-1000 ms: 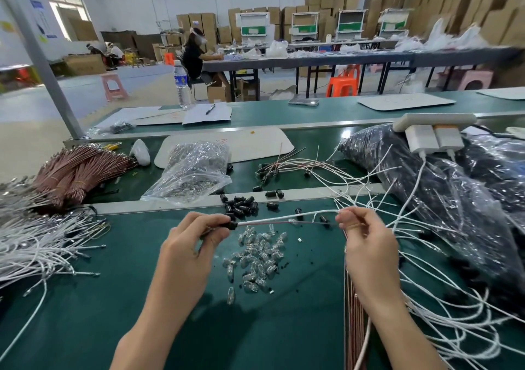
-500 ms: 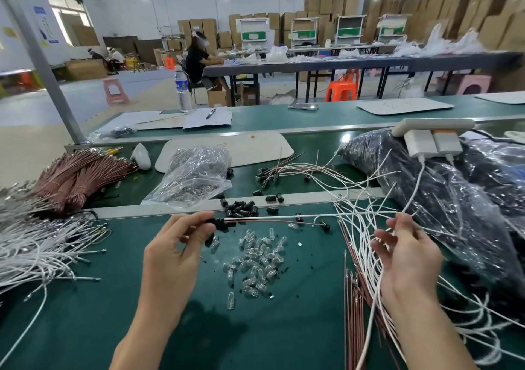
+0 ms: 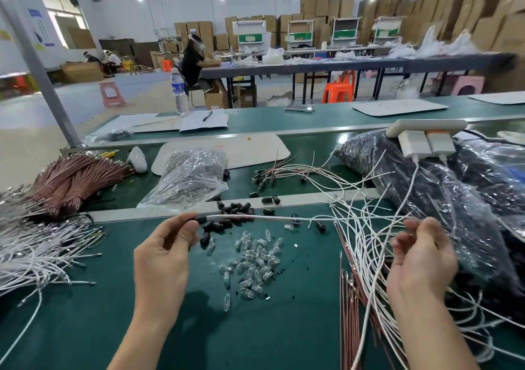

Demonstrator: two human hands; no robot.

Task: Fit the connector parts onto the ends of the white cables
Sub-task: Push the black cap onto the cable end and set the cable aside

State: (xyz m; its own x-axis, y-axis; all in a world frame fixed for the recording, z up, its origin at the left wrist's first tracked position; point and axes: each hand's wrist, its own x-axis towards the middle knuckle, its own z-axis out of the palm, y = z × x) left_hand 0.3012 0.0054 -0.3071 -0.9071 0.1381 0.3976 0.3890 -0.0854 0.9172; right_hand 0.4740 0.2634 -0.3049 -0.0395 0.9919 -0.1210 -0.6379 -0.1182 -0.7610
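My left hand (image 3: pixel 166 252) pinches a black connector part (image 3: pixel 199 220) on the left end of a white cable (image 3: pixel 270 217). That cable runs straight to the right, above the green table (image 3: pixel 85 327), to the fingertips of my right hand (image 3: pixel 420 252), which pinch it; this hand is blurred. Loose black connector parts (image 3: pixel 235 208) lie just behind the cable. A heap of small clear bulbs (image 3: pixel 255 260) sits between my hands. Several loose white cables (image 3: pixel 369 250) spread under my right hand.
A pile of finished white cables (image 3: pixel 34 252) lies at the left, with brown wire bundles (image 3: pixel 74 176) behind it. A clear bag of parts (image 3: pixel 193 176) stands at centre back. Big dark plastic bags (image 3: pixel 460 205) and a power strip (image 3: pixel 426 131) fill the right. Thin brown wires (image 3: pixel 350 298) lie front right.
My right hand slid right along the white cable, away from the left hand, and rose a little. My left hand kept the connector end and shifted slightly left.
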